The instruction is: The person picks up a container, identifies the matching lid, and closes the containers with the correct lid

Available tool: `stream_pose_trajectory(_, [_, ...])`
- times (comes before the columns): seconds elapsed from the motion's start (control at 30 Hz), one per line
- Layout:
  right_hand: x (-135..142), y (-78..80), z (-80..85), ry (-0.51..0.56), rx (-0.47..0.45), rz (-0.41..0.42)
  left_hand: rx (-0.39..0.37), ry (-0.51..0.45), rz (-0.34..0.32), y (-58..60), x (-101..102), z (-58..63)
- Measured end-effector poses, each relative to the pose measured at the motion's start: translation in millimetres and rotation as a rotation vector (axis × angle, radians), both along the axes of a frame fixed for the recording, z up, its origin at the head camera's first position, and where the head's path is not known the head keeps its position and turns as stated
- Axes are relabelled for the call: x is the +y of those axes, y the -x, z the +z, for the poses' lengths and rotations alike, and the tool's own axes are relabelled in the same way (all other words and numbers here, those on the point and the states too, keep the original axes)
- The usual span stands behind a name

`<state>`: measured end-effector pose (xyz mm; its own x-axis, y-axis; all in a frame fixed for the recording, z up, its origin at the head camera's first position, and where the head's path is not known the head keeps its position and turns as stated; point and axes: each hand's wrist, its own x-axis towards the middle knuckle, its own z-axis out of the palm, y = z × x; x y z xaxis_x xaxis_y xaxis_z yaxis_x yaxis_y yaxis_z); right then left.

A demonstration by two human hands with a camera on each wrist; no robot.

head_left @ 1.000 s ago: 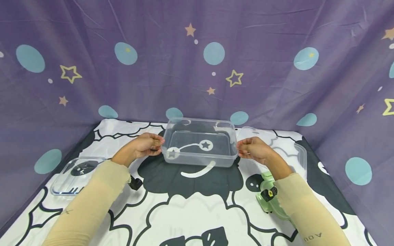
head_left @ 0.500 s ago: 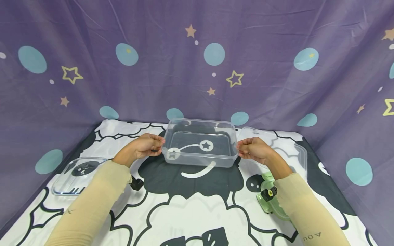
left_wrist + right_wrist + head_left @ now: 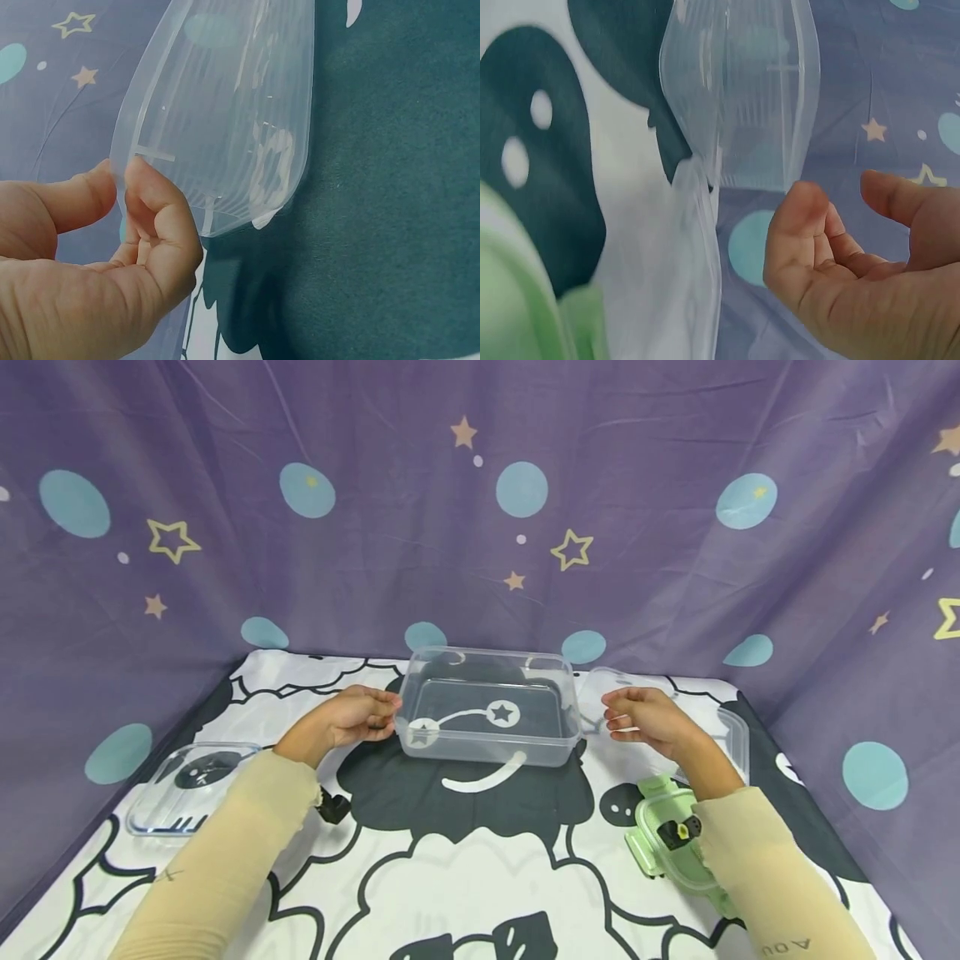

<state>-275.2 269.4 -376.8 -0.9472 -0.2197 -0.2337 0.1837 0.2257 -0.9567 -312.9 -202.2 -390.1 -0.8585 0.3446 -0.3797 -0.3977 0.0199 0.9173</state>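
Observation:
A clear plastic container (image 3: 487,750), rectangular and open at the top, stands in the middle of the table toward the back. My left hand (image 3: 358,713) is at its left end. In the left wrist view, the thumb and index finger of that hand (image 3: 124,247) pinch the container's rim (image 3: 129,127). My right hand (image 3: 648,720) is apart from the container's right end, fingers loosely bent and thumb spread away. Nothing lies between those fingers in the right wrist view, where the hand (image 3: 855,262) is below the container (image 3: 742,97).
Below my right wrist lies a green clip-on lid (image 3: 660,814) with a black ornament. Clear plastic pieces (image 3: 738,739) rest behind my right hand. On the left is a clear glass-like dish (image 3: 161,793). A purple curtain (image 3: 420,527) hangs behind the cloth-covered table.
My right hand has let go of the container's right end and moved away to the right, uncovering more of the green lid. My left hand and the container stay put.

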Motion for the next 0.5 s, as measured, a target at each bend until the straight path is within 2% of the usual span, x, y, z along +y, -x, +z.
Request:
stream_pose_trajectory(0.27, [31.5,-11.7,3.2,-0.102,0.061,-0.052,-0.001,0.003,-0.005,1.5,0.8,0.5])
stream_pose_trajectory(0.5, [61.2,-23.4,1.3,-0.16,0.092,-0.099,-0.015,0.001,0.018,1.2,-0.2,-0.2])
